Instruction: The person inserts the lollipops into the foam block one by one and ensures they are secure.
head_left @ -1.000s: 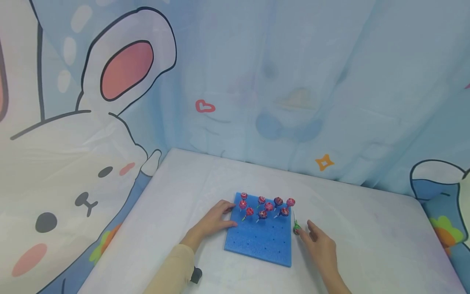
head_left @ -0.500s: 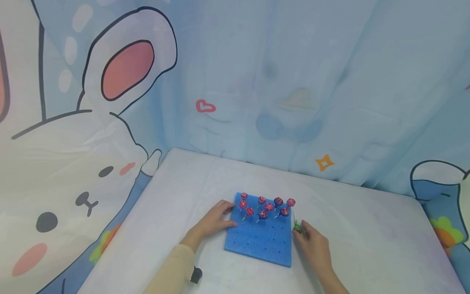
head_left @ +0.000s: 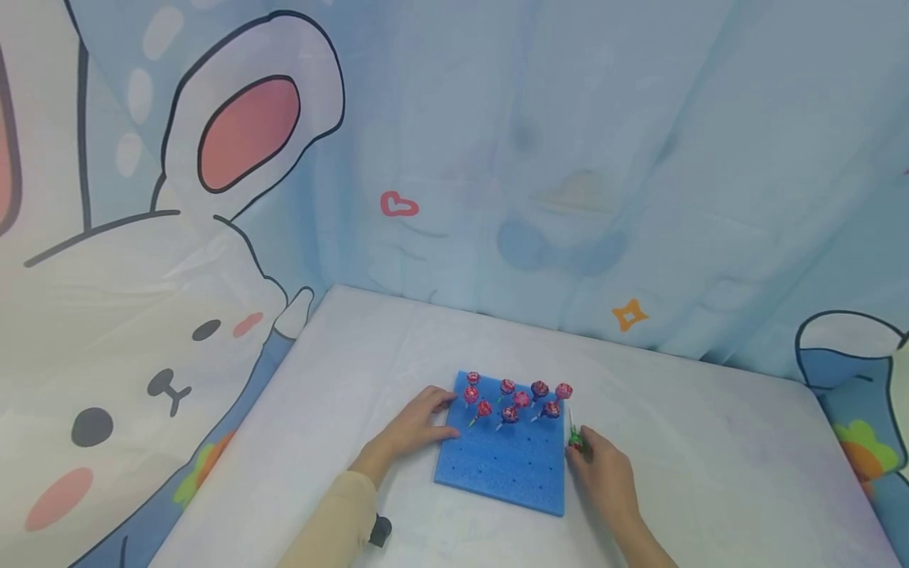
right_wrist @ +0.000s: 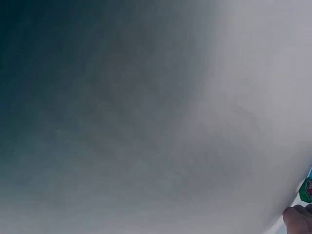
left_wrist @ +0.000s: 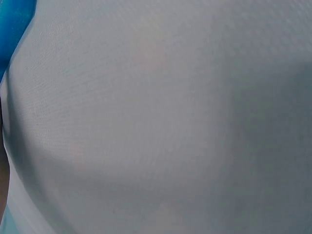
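Observation:
A blue foam board with small holes lies on the white-covered table in the head view. Several red, pink and dark-wrapped lollipops stand in its far half. My left hand rests at the board's left edge, thumb and fingers spread and touching it. Beside the right edge, my right hand pinches the wrapped head of a green lollipop between thumb and fingers. Its white stick points away from me. The right wrist view catches only part of the green lollipop and some fingertips in the corner.
Small holes without sticks show in the board's near half. A small black object is by the left sleeve. Behind the white table hangs a printed blue curtain. Mostly cloth fills the left wrist view, with a blue corner.
My right hand has moved slightly left, and its thumb and fingers have closed around the green lollipop's head. The left hand and board have stayed put.

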Motion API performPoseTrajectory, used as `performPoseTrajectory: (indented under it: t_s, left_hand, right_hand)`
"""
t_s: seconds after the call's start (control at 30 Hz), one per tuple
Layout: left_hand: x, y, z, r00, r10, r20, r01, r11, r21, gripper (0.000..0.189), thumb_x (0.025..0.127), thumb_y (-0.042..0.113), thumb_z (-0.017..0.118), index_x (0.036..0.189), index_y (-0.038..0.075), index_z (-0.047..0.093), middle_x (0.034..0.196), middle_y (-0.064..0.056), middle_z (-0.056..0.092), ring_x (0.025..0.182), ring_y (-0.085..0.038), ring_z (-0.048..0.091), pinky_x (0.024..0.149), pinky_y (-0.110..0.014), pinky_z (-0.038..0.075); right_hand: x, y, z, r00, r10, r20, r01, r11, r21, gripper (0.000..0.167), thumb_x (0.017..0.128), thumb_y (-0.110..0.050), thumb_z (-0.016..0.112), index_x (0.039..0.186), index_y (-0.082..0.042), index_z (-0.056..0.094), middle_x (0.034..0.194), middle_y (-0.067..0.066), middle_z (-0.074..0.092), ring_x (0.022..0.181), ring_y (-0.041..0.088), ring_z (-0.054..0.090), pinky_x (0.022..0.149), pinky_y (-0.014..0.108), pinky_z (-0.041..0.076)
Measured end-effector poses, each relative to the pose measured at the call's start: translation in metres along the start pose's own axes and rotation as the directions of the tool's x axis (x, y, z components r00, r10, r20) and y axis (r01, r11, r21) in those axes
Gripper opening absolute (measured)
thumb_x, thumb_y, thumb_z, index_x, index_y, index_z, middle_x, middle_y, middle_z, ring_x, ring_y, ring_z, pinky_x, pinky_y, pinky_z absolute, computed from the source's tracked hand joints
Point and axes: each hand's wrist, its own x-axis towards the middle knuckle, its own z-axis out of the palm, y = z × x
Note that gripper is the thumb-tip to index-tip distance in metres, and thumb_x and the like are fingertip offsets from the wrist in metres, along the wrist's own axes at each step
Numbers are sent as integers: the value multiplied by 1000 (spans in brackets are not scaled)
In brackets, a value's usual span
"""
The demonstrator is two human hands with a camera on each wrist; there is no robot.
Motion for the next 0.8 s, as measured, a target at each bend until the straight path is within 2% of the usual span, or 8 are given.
performPoseTrajectory:
  t_s: [0.4, 0.63, 0.8]
  left_hand:
    - [0, 0, 0, 1000, 26, -5, -26, 1000, 4, 66, 88, 39, 73, 140, 7, 48, 129, -6, 52, 121, -20, 54, 105, -34, 45]
    - [0, 2, -2, 1000, 15, -3, -15, 1000, -5, 66, 88, 37, 73, 141, 7, 48, 130, -6, 52, 122, -19, 54, 106, -34, 44]
    - [0, 2, -1, 1000, 11, -7, -11, 1000, 1, 66, 87, 38, 73, 140, 8, 48, 129, -6, 52, 122, -19, 54, 106, -34, 44]
  right_hand:
    - [3, -4, -1, 1000, 13, 12, -12, 997, -75, 46, 90, -6, 69, 128, 13, 53, 125, 31, 58, 118, 45, 54, 97, 57, 46]
    - [2, -2, -3, 1000, -21, -6, 20, 997, -69, 40, 90, -4, 68, 125, 11, 56, 119, 30, 61, 113, 45, 58, 94, 56, 48]
    - [1, 1, -3, 999, -7, -37, 5, 999, -50, 38, 90, -3, 68, 124, 10, 57, 117, 29, 62, 111, 44, 59, 93, 55, 49]
